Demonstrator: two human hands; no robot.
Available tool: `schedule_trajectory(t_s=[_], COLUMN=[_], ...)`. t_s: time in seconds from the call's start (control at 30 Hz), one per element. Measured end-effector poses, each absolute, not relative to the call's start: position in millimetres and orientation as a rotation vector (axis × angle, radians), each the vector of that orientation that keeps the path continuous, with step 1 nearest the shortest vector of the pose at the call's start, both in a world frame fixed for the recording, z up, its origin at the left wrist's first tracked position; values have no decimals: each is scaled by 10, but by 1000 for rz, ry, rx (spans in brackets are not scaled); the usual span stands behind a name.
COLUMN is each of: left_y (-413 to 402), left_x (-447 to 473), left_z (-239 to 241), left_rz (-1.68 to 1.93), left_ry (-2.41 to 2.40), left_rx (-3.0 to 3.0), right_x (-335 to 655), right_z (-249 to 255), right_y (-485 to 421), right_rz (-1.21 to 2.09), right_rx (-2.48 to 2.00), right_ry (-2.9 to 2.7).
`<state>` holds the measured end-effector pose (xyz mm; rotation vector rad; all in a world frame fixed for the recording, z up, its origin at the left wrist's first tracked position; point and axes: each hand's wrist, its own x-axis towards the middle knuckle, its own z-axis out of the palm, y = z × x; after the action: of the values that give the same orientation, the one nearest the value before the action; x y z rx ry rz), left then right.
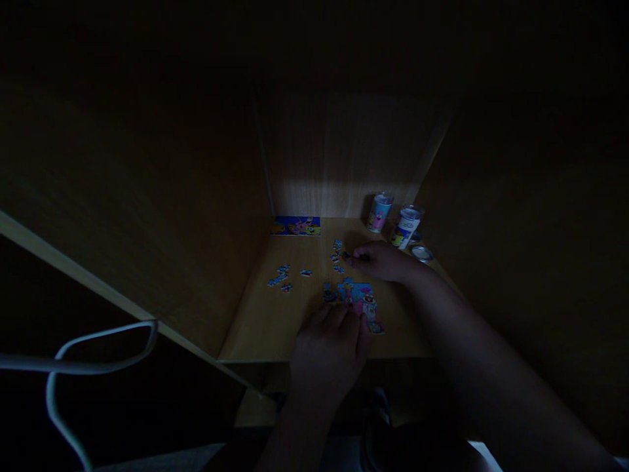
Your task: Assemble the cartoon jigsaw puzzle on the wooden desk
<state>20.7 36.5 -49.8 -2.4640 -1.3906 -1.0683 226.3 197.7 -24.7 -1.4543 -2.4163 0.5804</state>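
On the wooden shelf, a partly joined jigsaw puzzle [363, 298] with cartoon figures lies near the front. My left hand [327, 341] rests over its front edge, fingertips down on the pieces and thumb a little apart. Beyond it, my right hand [381, 260] is closed in a pinch on a small dark puzzle piece [346, 255]. Loose puzzle pieces [338, 244] lie in a short column just left of those fingertips. More loose pieces [280, 278] are scattered on the left side, with a single piece [306, 273] between the groups. The light is dim, so details are faint.
A cartoon picture card [295, 226] lies against the back panel. Two clear-lidded canisters [380, 213] stand at the back right, beside a round metal lid [421, 254]. Cabinet walls close in both sides. A white cable [103, 368] loops at the lower left.
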Motion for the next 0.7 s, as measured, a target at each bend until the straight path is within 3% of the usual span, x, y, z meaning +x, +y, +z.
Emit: schedule_trajectory(t_s=[0.7], left_y=[369], left_x=[212], left_z=[-496], left_rz=[-1091], left_ry=[-1378], left_rx=[-2444], right_x=[2265], right_z=[-245], right_y=[1984], right_rz=[593], right_rx=[-1473], right_ry=[-2434])
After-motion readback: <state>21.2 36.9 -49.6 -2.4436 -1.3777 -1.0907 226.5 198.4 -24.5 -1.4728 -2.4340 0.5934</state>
